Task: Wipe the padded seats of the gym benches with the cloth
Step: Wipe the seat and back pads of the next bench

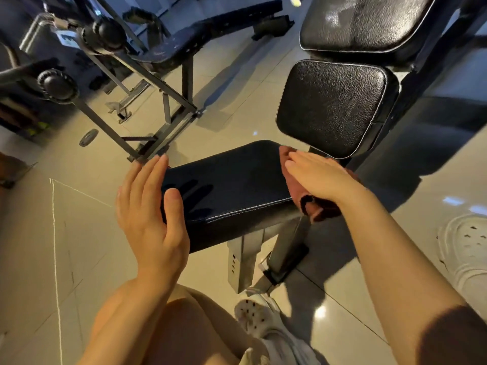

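A black padded seat (232, 188) of a gym bench lies in the middle of the head view, with a black back pad (334, 106) raised behind it. My right hand (319, 177) lies flat, fingers together, pressing a reddish-brown cloth (311, 206) onto the seat's right end; part of the cloth hangs over the edge. My left hand (147, 206) hovers open at the seat's left end, palm facing the pad, its shadow falling on the seat.
A second black pad (363, 22) sits above the back pad. Another bench with a metal frame (158, 83) and round rollers stands at the left. The bench's steel leg (245, 262) meets the tiled floor by my white shoes (255, 314).
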The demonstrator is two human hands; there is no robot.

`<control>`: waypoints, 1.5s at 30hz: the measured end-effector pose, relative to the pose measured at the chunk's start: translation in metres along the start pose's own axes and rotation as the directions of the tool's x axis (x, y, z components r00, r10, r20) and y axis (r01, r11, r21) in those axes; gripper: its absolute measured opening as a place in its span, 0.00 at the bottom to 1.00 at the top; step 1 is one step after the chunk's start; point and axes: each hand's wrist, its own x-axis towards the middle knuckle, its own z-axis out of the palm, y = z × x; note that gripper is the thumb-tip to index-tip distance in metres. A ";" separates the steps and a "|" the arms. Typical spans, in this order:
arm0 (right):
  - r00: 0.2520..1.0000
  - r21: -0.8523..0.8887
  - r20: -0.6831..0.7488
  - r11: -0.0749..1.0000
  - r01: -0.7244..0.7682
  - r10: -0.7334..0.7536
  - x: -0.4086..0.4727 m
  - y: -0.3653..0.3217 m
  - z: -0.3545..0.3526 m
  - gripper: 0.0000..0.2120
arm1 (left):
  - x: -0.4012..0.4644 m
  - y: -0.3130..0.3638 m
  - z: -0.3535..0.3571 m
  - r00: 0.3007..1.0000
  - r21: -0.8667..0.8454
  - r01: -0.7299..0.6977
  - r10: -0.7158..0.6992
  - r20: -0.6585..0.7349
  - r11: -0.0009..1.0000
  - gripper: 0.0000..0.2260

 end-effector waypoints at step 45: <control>0.944 0.483 -0.009 0.825 0.292 -0.329 -0.101 -0.156 0.003 0.16 | -0.006 -0.002 0.005 0.920 -0.548 0.242 -0.369 -0.133 0.800 0.16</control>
